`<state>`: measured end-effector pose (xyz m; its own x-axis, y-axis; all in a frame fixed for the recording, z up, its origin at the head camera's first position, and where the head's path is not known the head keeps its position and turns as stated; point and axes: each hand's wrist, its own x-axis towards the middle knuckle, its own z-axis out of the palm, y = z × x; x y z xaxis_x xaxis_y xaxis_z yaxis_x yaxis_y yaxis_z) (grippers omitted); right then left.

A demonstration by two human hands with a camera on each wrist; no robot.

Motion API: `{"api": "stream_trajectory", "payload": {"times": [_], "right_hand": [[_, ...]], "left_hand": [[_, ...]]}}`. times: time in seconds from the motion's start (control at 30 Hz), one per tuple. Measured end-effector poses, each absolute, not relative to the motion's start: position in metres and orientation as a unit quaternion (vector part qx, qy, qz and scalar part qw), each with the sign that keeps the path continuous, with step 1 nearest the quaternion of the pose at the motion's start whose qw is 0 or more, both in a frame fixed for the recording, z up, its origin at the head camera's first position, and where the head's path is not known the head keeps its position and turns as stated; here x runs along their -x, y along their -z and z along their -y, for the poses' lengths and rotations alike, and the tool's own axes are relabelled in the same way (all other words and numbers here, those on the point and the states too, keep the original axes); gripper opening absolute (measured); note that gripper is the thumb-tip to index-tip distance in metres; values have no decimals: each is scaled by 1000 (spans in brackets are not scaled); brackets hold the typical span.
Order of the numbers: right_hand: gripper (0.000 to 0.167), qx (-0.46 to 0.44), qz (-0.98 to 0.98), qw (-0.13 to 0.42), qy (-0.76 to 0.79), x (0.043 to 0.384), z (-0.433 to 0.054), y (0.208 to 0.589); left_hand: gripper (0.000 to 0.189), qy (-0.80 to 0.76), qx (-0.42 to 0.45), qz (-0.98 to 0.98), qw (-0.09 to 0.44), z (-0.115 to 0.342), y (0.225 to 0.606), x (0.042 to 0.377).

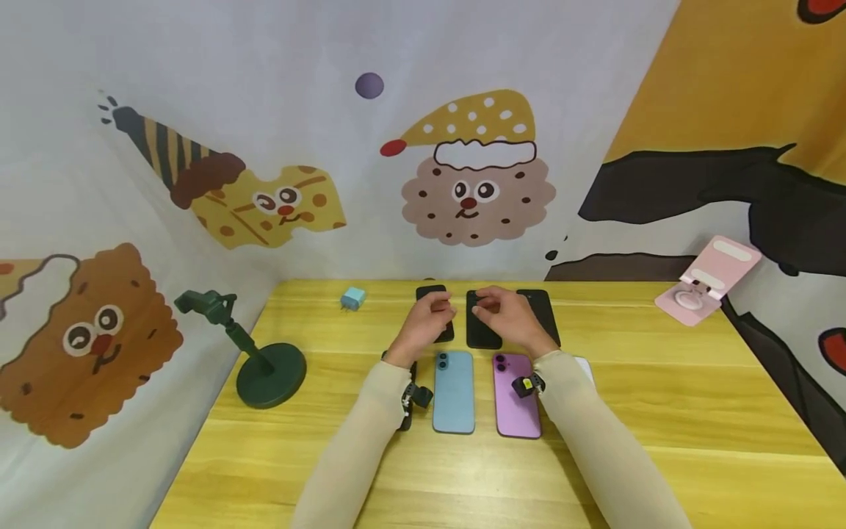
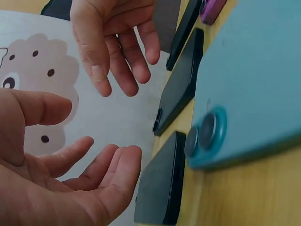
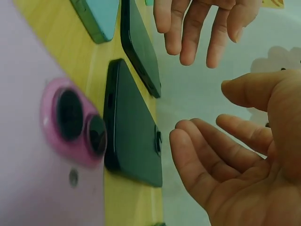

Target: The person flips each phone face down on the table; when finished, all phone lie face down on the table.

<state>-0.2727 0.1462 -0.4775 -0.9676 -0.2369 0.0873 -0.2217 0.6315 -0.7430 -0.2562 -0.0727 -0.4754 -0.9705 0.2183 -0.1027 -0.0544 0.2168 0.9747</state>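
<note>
Two rows of phones lie on the wooden table. My left hand hovers over a black phone at the back left, its fingers loosely bent around air. Above the back middle black phone is my right hand, also holding nothing; a third black phone lies just right of it. Nearer me are a light blue phone and a pink-purple phone, both with camera lenses up. The left wrist partly covers a dark phone; the right sleeve hides most of a white item.
A dark green stand with a round base is at the left. Behind it sits a small blue charger plug. A pink folding phone stand occupies the back right corner. Printed cloth hangs along the table's back and sides.
</note>
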Motion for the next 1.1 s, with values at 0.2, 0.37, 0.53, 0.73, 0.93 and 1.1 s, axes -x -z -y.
{"api": "stream_trajectory", "payload": {"times": [0.2, 0.37, 0.53, 0.73, 0.93, 1.1], "right_hand": [[41, 127, -891, -9, 436, 281, -135, 481], [40, 139, -883, -15, 449, 288, -125, 488], [41, 146, -881, -9, 450, 290, -114, 486], [49, 132, -880, 40, 455, 290, -103, 489], [56, 109, -867, 86, 478, 290, -95, 494], [58, 87, -838, 123, 524, 287, -89, 497]], "left_hand": [[51, -614, -30, -782, 103, 84, 478, 259], [52, -603, -9, -792, 91, 95, 479, 261], [53, -596, 2, -798, 87, 103, 482, 263], [60, -604, 25, -791, 100, 107, 485, 264], [63, -611, 55, -782, 107, 109, 487, 264], [64, -637, 63, -759, 118, 112, 489, 265]]}}
